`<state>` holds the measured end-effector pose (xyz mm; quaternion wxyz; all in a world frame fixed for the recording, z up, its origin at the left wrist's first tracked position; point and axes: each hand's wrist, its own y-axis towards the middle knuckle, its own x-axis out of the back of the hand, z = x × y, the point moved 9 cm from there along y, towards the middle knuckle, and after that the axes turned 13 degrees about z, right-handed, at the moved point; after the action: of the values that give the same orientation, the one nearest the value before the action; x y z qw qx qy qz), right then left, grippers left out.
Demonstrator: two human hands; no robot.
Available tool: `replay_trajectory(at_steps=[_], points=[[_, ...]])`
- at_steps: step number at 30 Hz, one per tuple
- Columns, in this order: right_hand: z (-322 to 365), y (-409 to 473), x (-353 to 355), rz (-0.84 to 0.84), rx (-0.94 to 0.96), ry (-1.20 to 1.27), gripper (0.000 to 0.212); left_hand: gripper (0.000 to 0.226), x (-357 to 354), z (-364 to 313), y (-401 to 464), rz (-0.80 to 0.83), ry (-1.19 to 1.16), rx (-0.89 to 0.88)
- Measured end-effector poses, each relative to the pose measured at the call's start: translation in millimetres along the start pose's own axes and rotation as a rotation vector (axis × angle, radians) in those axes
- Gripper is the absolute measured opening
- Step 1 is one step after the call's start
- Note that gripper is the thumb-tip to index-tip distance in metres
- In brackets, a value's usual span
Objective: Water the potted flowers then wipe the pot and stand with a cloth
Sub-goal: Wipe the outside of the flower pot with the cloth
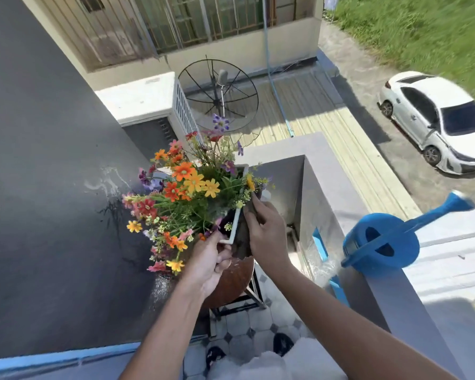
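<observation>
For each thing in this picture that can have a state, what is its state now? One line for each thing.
Pot: white, on the stand, tilted, gripped at its near corner.
Cloth: dark, pressed against the pot's side.
Left hand: closed on the pot's corner.
Right hand: holding the cloth on the pot.
Watering can: blue, set down on the ledge, untouched.
Stand: round brown top, partly hidden by the left hand.

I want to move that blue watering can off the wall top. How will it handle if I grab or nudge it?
The watering can looks like thin plastic, so probably light and fairly stiff. It sits on the narrow wall top with its long spout overhanging, so a nudge might tip it off. Water inside can't be seen.
</observation>
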<state>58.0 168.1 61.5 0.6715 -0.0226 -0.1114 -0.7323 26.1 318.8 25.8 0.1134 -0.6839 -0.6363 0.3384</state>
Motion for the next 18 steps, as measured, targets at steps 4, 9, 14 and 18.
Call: replay_trajectory(at_steps=[4,9,14,18], points=[[-45.1,-8.7,4.3,0.074,-0.133,-0.238,0.037,0.021,3.1,-4.4,-4.3,0.005,-0.113,0.010],[-25.6,-8.1,-3.3,0.051,-0.111,-0.069,0.029,0.020,2.2,-0.9,-5.9,-0.013,-0.117,0.000],[6.2,-5.6,-4.0,0.035,-0.027,0.102,0.028,0.023,-6.8,11.9,-8.7,-0.001,-0.137,-0.004],[-29.2,-12.6,4.6,0.050,-0.092,-0.095,0.029,0.021,-2.9,20.3,-12.2,-0.017,-0.170,0.026]])
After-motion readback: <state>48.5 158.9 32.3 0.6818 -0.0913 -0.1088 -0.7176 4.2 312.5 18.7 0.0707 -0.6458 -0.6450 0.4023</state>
